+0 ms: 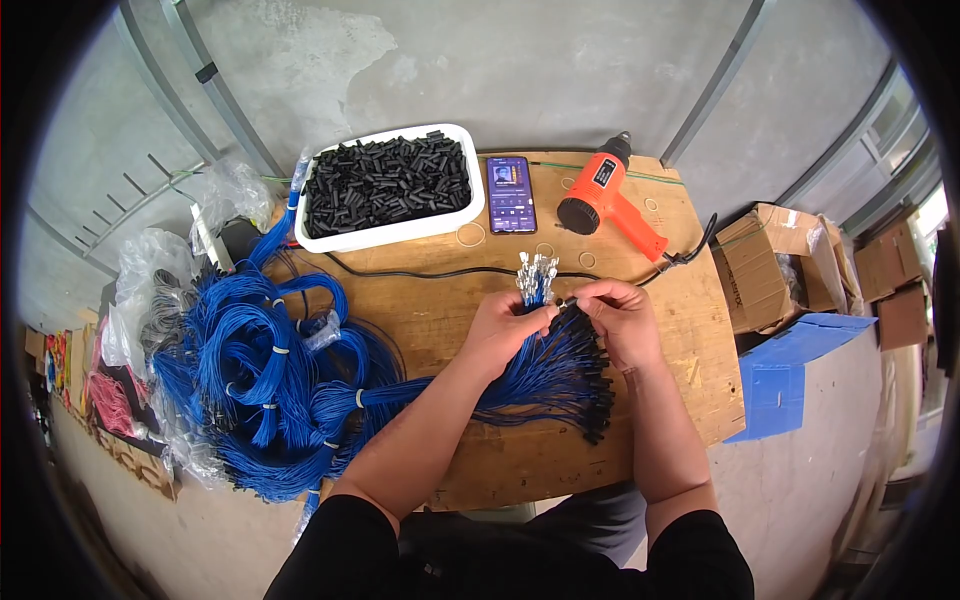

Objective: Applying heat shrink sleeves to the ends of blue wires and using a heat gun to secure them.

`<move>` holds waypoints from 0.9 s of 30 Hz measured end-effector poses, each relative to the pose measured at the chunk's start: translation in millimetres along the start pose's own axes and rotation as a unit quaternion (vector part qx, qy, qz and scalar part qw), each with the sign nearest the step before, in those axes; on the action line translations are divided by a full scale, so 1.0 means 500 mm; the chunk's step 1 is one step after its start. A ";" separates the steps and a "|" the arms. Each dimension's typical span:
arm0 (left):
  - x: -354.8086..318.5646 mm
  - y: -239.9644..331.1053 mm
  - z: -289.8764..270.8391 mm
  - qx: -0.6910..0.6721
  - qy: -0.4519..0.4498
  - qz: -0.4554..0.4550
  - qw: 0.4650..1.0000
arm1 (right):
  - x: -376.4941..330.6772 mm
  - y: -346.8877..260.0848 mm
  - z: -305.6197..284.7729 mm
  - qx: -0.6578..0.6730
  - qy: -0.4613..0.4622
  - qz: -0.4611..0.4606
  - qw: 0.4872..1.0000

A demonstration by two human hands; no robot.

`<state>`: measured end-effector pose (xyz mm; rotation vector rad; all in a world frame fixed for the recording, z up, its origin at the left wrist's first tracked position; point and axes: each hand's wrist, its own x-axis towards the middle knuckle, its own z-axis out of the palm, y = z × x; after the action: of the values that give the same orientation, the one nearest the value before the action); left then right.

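Observation:
My left hand [508,326] is closed around a bunch of blue wires whose bare metal terminals [537,268] stick up above the fingers. Close beside it, my right hand [617,318] pinches a short black sleeve [570,302] at the end of a wire. Below both hands, many blue wires [530,385] fan out to the right, their ends covered with black sleeves [597,400]. These wires run back left to a large coiled heap of blue wire bundles [270,370], tied with pale bands.
A white tray [400,240] full of loose black sleeves stands at the table's back. Right of it lie a phone [511,195] and an orange heat gun [612,200], with a black cord [430,272] across the wooden table [470,470]. Cardboard boxes [775,265] stand at the right.

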<state>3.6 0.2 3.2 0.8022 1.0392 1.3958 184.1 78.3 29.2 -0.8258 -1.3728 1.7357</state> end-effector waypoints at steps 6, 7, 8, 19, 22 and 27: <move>-0.002 0.004 0.008 -0.011 0.011 0.008 1.000 | 0.003 0.003 -0.010 0.010 0.021 -0.018 1.000; -0.001 0.002 0.006 -0.010 0.011 0.008 1.000 | 0.003 0.002 -0.009 0.023 0.018 -0.017 0.999; 0.000 0.000 0.005 0.004 0.009 0.014 1.000 | 0.002 0.001 -0.007 0.036 0.015 -0.016 0.999; 0.000 -0.001 0.005 0.009 0.010 0.019 1.000 | 0.006 -0.011 -0.021 0.169 -0.037 0.103 0.980; 0.001 -0.004 0.003 0.027 0.010 0.023 0.999 | 0.007 -0.006 -0.023 0.171 -0.045 0.112 0.978; 0.001 -0.006 0.003 0.029 0.006 0.025 0.999 | 0.008 -0.002 -0.020 0.167 -0.055 0.123 0.977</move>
<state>6.2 0.6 0.7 0.8687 1.0793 1.4207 190.7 86.8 27.9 -0.7423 -1.0358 2.1586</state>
